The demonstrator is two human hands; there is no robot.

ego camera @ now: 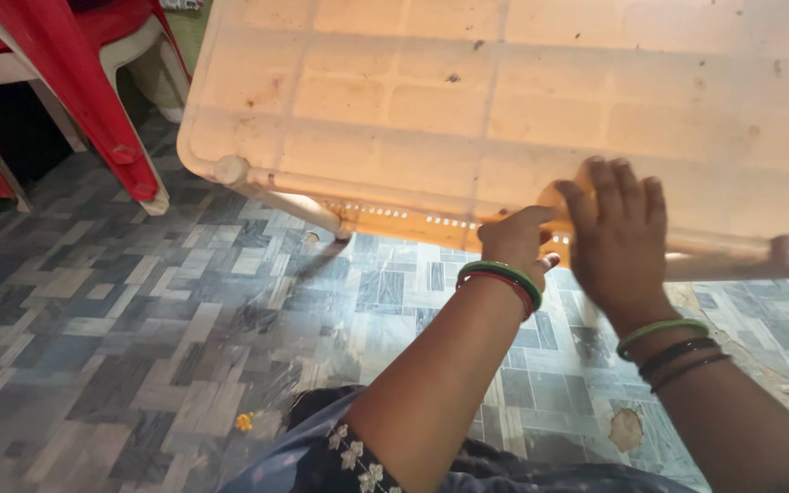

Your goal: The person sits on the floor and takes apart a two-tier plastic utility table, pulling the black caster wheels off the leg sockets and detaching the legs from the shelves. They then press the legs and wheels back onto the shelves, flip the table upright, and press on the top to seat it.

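A cream plastic table (431, 100) with a moulded grid top and dark specks fills the upper part of the view. My left hand (515, 243) is curled on the table's near rim, with green and red bangles at the wrist. Just to its right, my right hand (621, 236) lies fingers-out on the tabletop near the edge. It is blurred and presses a small orange pad (555, 197) that sticks out from under it on the left. Green and dark bangles ring that wrist.
Red plastic chairs (93, 82) and a white chair leg stand at the upper left. The patterned grey tile floor (139, 310) lies below, with a table leg (285, 203) running down to it. My blue flowered clothing (321, 456) shows at the bottom.
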